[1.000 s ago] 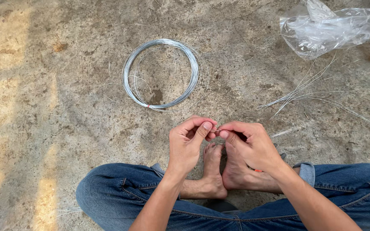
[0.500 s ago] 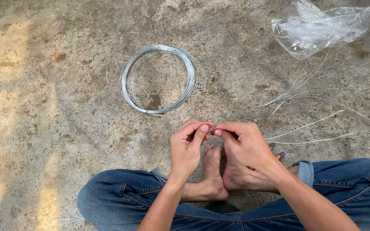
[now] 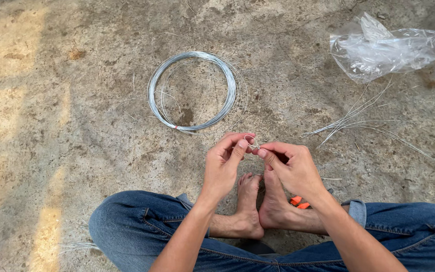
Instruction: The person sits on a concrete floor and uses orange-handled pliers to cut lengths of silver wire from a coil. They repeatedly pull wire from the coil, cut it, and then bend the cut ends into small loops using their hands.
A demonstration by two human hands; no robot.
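Observation:
I sit cross-legged on a concrete floor, bare feet below my hands. My left hand point(image 3: 223, 163) and my right hand point(image 3: 290, 166) meet fingertip to fingertip and pinch a small bent loop of thin silver wire point(image 3: 251, 141) between thumbs and forefingers. A large coil of the same silver wire point(image 3: 193, 90) lies flat on the floor beyond my hands, apart from them. A loose bundle of cut straight wires point(image 3: 361, 123) lies to the right of my right hand.
A crumpled clear plastic bag point(image 3: 386, 46) rests at the far right. Something orange point(image 3: 298, 202), partly hidden, lies by my right foot. My blue jeans point(image 3: 142, 226) fill the bottom of the view. Sunlit patches mark the floor at left.
My hands have stayed together on the small wire piece and its loop now shows above my fingertips. The view has shifted slightly, so the coil and bag sit a little differently.

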